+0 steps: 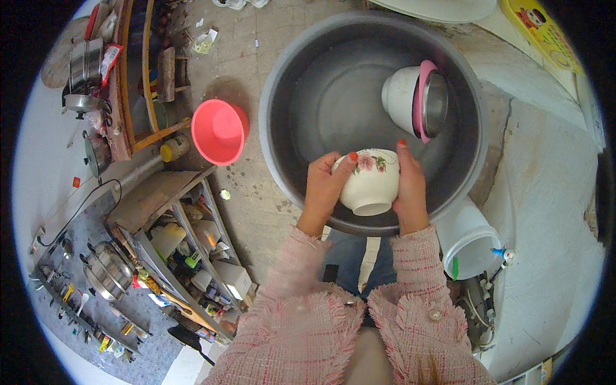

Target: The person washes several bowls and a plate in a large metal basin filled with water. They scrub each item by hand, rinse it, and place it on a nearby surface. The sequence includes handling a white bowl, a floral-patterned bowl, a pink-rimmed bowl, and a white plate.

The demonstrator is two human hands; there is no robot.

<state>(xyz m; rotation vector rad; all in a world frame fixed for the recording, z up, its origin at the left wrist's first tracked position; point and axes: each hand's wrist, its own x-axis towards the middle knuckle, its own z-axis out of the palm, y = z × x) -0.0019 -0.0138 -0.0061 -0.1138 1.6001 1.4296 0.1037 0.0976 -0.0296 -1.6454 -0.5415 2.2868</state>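
Observation:
Between my left hand (326, 185) and my right hand (411, 184) is a cream bowl (369, 185) with pink flowers and green leaves near its rim. It is tilted, so its foot points towards me. Both hands grip its sides, thumbs up by the rim, over the near part of a large dark grey basin (337, 103). Inside the basin, at the right, a white bowl (400, 98), a pink bowl (424, 103) and a stainless steel bowl (437, 103) lie nested on their sides. The inside of the flowered bowl is hidden.
A pink plastic bucket (220, 132) stands on the floor left of the basin. Beyond it are a wooden rack (130, 72) and shelves (192, 240) with kitchen goods. A white bucket (469, 240) lies tilted at the right, beside a blue-handled tap (503, 253).

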